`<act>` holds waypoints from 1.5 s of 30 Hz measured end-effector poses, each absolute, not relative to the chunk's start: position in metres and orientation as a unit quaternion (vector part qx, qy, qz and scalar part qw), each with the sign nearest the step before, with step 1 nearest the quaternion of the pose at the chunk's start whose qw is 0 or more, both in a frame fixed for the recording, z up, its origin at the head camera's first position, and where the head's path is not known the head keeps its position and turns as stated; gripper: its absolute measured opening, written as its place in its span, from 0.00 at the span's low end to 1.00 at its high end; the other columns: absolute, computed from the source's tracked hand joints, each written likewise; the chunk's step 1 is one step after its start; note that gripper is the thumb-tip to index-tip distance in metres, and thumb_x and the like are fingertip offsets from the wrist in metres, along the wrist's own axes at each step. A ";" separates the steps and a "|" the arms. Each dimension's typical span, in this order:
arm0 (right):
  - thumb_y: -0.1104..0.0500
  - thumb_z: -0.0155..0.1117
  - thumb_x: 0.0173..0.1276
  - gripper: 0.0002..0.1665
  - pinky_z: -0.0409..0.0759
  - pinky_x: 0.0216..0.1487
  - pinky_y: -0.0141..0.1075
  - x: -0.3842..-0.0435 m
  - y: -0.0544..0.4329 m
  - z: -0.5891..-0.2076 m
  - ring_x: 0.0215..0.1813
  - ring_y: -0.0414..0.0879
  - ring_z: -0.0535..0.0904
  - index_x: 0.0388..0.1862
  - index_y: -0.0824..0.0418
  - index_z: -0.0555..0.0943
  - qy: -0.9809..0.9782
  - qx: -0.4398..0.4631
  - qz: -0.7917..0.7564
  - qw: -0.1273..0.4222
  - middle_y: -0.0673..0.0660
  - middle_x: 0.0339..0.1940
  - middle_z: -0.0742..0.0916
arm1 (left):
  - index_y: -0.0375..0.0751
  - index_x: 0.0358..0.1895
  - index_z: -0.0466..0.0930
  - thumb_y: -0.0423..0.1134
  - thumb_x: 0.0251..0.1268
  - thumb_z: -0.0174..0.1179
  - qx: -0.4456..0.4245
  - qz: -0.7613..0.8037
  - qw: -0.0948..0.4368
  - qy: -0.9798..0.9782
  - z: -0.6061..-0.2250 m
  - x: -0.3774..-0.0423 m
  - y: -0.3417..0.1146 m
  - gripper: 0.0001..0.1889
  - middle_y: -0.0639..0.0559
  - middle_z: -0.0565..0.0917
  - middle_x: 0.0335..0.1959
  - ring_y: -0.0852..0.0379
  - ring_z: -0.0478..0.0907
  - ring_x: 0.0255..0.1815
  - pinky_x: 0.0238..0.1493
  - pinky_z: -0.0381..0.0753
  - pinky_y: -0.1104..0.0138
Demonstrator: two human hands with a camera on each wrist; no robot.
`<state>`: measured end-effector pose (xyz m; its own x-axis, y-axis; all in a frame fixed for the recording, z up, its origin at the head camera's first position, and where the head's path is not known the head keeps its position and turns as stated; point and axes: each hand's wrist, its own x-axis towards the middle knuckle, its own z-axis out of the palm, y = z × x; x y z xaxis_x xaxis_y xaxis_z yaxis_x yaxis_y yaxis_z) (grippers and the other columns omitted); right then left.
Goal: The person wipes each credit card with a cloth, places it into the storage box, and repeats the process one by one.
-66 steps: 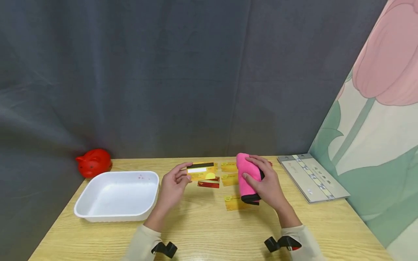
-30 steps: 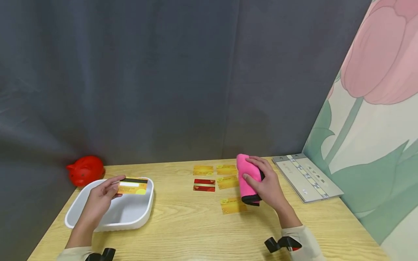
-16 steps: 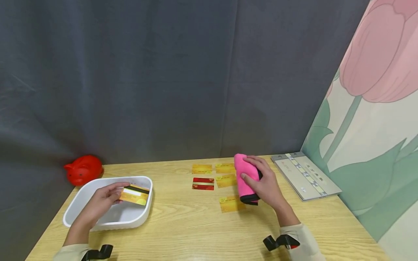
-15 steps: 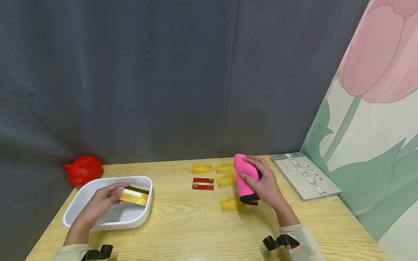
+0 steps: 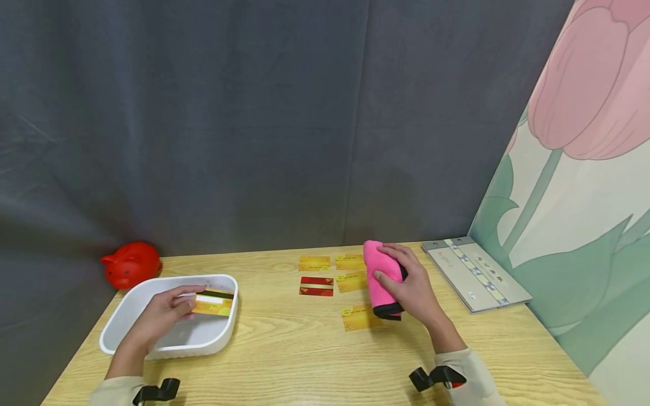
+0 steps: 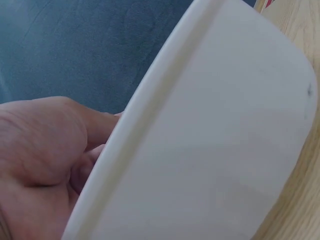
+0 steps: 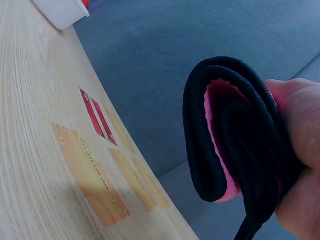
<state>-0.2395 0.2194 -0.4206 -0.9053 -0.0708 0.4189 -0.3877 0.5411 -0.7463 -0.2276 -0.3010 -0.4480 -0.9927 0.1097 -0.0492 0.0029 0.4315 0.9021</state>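
Observation:
My left hand (image 5: 161, 316) pinches a yellow bank card (image 5: 214, 305) with a black stripe, inside the opening of the white plastic tub (image 5: 223, 341). In the left wrist view the tub's wall (image 6: 210, 130) hides the fingertips and the card. My right hand (image 5: 410, 285) grips a rolled pink cloth (image 5: 381, 273) with black edging, raised over the table; its folded layers (image 7: 225, 135) face the right wrist camera. Between the hands lie several yellow cards (image 5: 360, 318) and one red card (image 5: 316, 286), flat on the wood.
A red piggy bank (image 5: 132, 265) stands behind the tub at the left. At the right lies a grey album-like book (image 5: 476, 274) with a patterned band. A dark curtain (image 5: 254, 141) rises behind the wooden table (image 5: 284, 361).
The left hand has carried the yellow card leftward from above the other cards to the tub, then lowered it inside. The right hand keeps its hold on the pink cloth, nearly still.

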 end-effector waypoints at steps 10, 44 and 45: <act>0.57 0.74 0.68 0.31 0.80 0.64 0.57 -0.240 0.221 -0.422 0.70 0.60 0.73 0.70 0.52 0.79 -0.864 0.134 0.454 0.174 0.59 0.74 0.75 | 0.27 0.69 0.73 0.34 0.74 0.62 -0.001 0.524 0.035 0.851 -0.445 -0.229 -0.303 0.25 0.35 0.86 0.57 0.77 0.82 0.43 0.46 0.87 0.73; 0.58 0.74 0.67 0.32 0.79 0.66 0.62 -0.241 0.226 -0.422 0.73 0.62 0.71 0.71 0.53 0.78 -0.865 0.122 0.456 0.168 0.61 0.75 0.74 | 0.30 0.65 0.79 0.32 0.72 0.62 -0.050 0.464 -0.026 0.884 -0.444 -0.231 -0.306 0.21 0.34 0.87 0.57 0.80 0.82 0.40 0.42 0.80 0.83; 0.58 0.74 0.68 0.32 0.79 0.65 0.62 -0.242 0.226 -0.422 0.72 0.62 0.71 0.71 0.53 0.78 -0.865 0.122 0.457 0.167 0.61 0.75 0.74 | 0.30 0.64 0.79 0.32 0.72 0.63 -0.050 0.461 -0.029 0.885 -0.444 -0.231 -0.306 0.20 0.35 0.87 0.56 0.81 0.81 0.40 0.41 0.80 0.84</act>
